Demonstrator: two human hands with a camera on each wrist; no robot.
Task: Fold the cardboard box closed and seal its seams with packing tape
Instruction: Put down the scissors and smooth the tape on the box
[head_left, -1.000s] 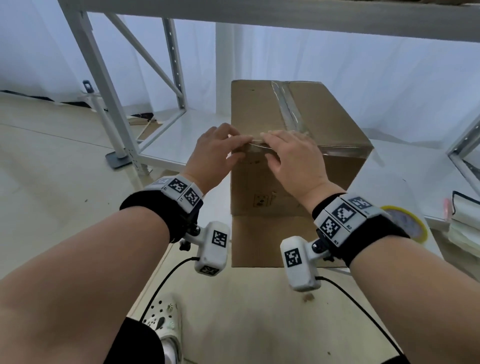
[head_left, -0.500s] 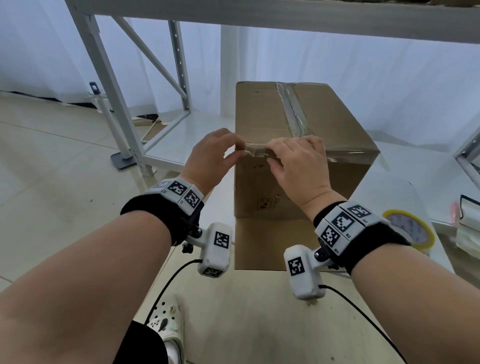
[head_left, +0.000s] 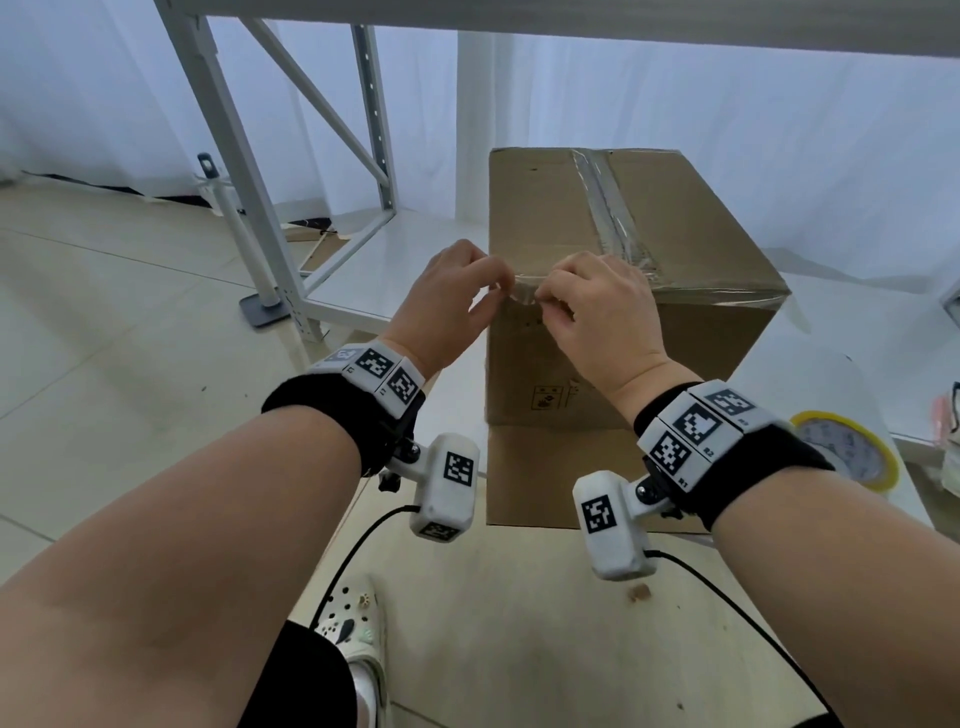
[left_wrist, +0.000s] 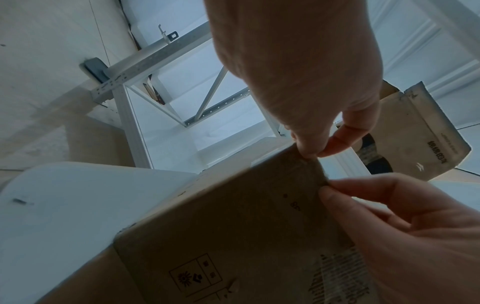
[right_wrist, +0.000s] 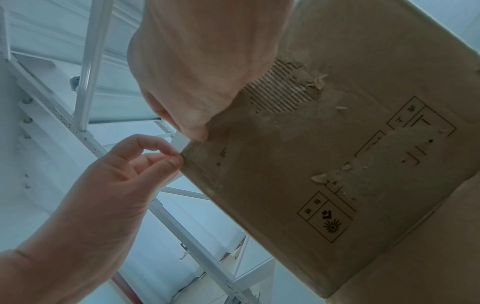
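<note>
Sealing's well along, I'd say: brown cardboard box (head_left: 613, 332) sits closed on white desk (head_left: 810, 384), clear tape strip (head_left: 605, 208) already down its top seam. Left hand (head_left: 449, 306) & right hand (head_left: 597, 312) each pinch loose tape at near-left top corner. Left: press that end down; other seams I can't tell.

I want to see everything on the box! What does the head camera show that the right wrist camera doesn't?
Only the head view shows the box's top with the tape strip down its middle, the yellow tape roll on the right, and a white shoe on the floor.

Only the right wrist view shows the torn patch of bare ridges on the box's side.

Both show the cardboard box, the printed symbols on its side, and the left hand and right hand with fingers pinching at the box's near top corner.
</note>
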